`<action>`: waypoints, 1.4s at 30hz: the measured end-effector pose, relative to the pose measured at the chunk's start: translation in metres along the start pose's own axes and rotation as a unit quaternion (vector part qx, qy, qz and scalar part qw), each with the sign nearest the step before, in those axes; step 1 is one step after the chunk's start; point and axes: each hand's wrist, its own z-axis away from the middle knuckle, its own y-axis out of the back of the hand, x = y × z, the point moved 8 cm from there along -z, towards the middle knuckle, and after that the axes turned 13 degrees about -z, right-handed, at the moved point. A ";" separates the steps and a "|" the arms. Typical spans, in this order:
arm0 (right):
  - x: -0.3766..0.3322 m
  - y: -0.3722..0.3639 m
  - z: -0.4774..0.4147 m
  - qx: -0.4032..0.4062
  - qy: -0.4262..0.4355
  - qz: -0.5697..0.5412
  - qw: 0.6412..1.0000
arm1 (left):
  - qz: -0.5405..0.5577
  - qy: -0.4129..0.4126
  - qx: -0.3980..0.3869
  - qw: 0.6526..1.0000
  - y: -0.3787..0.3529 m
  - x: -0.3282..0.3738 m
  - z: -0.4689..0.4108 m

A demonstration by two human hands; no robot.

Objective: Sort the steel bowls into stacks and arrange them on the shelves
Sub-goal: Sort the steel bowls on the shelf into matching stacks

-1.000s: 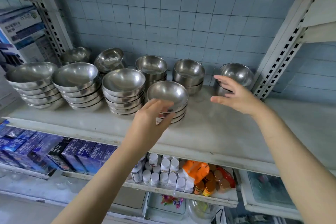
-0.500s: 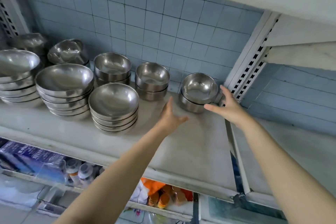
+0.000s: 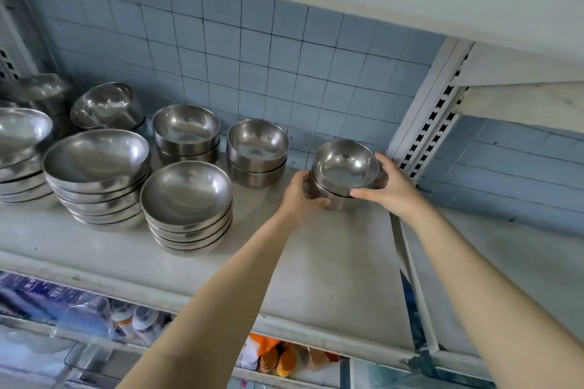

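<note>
The white shelf (image 3: 316, 262) carries the wide bowl stacks (image 3: 94, 180) on the left. My small stack (image 3: 338, 204) of two bowls stands at the shelf's right end, near the slotted post (image 3: 423, 123). My left hand (image 3: 300, 196) and right hand (image 3: 392, 189) each curl round one side of it. If I tilt it while lifting, I judge the top bowl (image 3: 347, 164) could slide off the slick steel, or my right knuckles could knock the post.
</note>
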 end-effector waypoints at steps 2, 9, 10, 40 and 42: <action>0.002 0.002 0.012 0.003 0.002 -0.020 1.000 | 0.007 -0.006 -0.006 1.000 -0.001 0.001 0.011; 0.015 -0.001 0.079 -0.006 0.018 -0.085 0.996 | -0.018 -0.029 -0.030 0.999 0.000 -0.009 0.077; 0.016 -0.003 0.087 -0.010 0.017 -0.088 0.996 | -0.026 -0.034 -0.029 0.999 0.003 -0.010 0.087; -0.084 -0.153 -0.050 -0.186 0.001 0.037 0.982 | -0.157 -0.085 -0.091 0.980 0.074 -0.040 0.123; -0.087 -0.164 -0.057 -0.195 0.009 0.044 0.980 | -0.154 -0.084 -0.094 0.980 0.074 -0.042 0.122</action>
